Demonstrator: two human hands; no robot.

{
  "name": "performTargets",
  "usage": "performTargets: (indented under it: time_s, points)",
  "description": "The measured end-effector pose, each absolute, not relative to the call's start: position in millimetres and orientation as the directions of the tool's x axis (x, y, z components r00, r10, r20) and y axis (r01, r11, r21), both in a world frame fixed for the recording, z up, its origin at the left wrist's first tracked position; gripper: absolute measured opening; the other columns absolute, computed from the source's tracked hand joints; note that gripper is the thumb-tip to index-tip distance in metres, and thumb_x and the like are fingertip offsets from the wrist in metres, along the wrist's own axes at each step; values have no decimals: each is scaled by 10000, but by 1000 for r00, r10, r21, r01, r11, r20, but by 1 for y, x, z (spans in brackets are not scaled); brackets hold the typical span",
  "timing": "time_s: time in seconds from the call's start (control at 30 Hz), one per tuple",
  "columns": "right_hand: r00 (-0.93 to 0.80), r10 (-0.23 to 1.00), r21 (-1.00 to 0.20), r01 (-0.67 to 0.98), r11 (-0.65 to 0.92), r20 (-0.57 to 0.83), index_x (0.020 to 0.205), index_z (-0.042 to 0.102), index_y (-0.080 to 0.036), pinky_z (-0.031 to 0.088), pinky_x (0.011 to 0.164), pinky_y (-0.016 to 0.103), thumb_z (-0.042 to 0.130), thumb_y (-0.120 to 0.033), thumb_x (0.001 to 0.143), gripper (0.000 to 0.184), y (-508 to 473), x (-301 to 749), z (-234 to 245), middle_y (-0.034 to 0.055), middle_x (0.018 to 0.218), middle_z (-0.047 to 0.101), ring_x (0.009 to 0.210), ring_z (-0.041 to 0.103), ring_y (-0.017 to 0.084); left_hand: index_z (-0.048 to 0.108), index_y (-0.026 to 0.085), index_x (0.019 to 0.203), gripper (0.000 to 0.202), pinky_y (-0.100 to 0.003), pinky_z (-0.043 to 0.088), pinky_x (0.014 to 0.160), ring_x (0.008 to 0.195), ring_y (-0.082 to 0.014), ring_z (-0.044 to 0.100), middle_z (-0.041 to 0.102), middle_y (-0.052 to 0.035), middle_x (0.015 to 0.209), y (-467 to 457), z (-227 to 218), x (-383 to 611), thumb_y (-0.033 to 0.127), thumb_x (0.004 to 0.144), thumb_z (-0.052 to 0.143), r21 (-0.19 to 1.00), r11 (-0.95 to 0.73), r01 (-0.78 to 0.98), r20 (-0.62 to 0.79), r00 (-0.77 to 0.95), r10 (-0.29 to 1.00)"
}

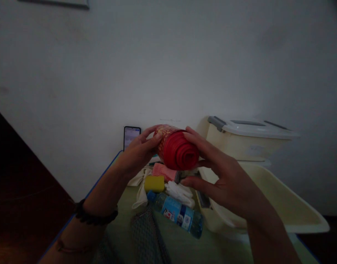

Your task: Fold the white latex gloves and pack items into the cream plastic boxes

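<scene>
Centre: one red roll with gold-patterned outer face (182, 151), spiral end toward the viewer; left hand (143, 149) gripping its left side, right hand (216, 170) with fingers at its right edge, thumb lower
Left wrist: one black braided bracelet (95, 217)
Left of centre: one dark-framed smartphone, screen lit (131, 136), upright near the white wall (168, 66)
Lower centre, on a green, blue-edged table (121, 220): pink cloth (163, 171); yellow block-shaped sponge (154, 183); white gloves (179, 193); blue-capped clear plastic bottle (175, 213), lying aslant; grey woven fabric (146, 234)
Right: one open cream plastic bin (281, 200); behind it, one lidded cream container (240, 146)
</scene>
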State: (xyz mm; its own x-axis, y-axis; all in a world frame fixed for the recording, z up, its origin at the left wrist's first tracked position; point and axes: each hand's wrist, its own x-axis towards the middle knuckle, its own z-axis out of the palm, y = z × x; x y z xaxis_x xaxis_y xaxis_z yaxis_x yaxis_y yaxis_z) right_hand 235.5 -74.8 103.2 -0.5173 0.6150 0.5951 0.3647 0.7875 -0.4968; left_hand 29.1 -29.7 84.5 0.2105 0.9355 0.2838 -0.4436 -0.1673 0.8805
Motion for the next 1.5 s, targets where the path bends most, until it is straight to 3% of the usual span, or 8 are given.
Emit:
performTargets:
  time_s: [0.17,0.27,0.47,0.63,0.9,1.2,1.37,1.5]
  points:
    - [-452,672,-499,451,740,587,1376,387,-289,566,839,371,668,-347,779,662,-73,236,101,36,1437,424,1237,481,252,423,245,1304,562,-262,490,740,796,-148,628,672,-37,946,-32,83,35,262,796,662,908,-113,-403,206,195,959]
    - [-450,701,-549,436,713,553,1383,385,-287,585,783,356,621,-346,817,616,-74,239,102,54,1422,443,1205,514,257,448,227,1281,538,-248,481,710,786,-144,613,665,-38,914,-33,83,37,273,793,668,922,-122,-367,205,196,959]
    - [-510,654,-487,437,756,558,1417,318,-304,496,942,436,526,-293,883,573,-73,240,102,31,1462,384,1293,417,253,560,192,1161,383,-272,428,872,1009,-186,568,620,-75,1134,-32,80,34,308,807,649,919,-183,-348,273,231,934]
    - [-490,642,-496,408,767,590,1329,449,-325,501,936,440,597,-299,839,512,-73,234,100,23,1429,430,1257,458,253,508,256,1243,442,-339,391,954,1137,-249,510,561,-66,1243,-37,83,28,351,824,614,947,-196,-255,262,257,930]
    - [-418,658,-547,367,753,626,1229,505,-310,568,799,335,657,-233,794,468,-74,228,101,26,1340,494,1135,550,219,435,252,1295,508,-359,367,983,1134,-250,494,543,-65,1218,-46,91,31,339,825,608,938,-259,-230,313,238,920]
    - [-382,637,-495,410,766,669,1189,525,-265,528,908,387,716,-268,743,485,-73,218,96,49,1212,527,1103,541,215,370,259,1317,587,-312,437,891,1076,-227,518,548,-57,1154,-48,97,28,325,800,640,947,-264,-184,309,286,907]
    - [-376,626,-465,437,770,683,1207,554,-246,542,884,344,716,-280,745,491,-75,222,101,47,1201,545,1099,536,194,272,274,1374,836,-382,439,910,1090,-266,517,504,-79,1219,-55,97,25,311,690,752,945,-310,-108,326,416,849]
    - [-361,666,-541,395,743,652,1204,559,-245,576,785,262,712,-276,750,480,-75,226,103,31,1207,548,1035,572,162,256,275,1375,833,-403,439,916,1052,-249,543,548,-67,1120,-57,95,30,287,703,749,946,-314,-75,315,440,841]
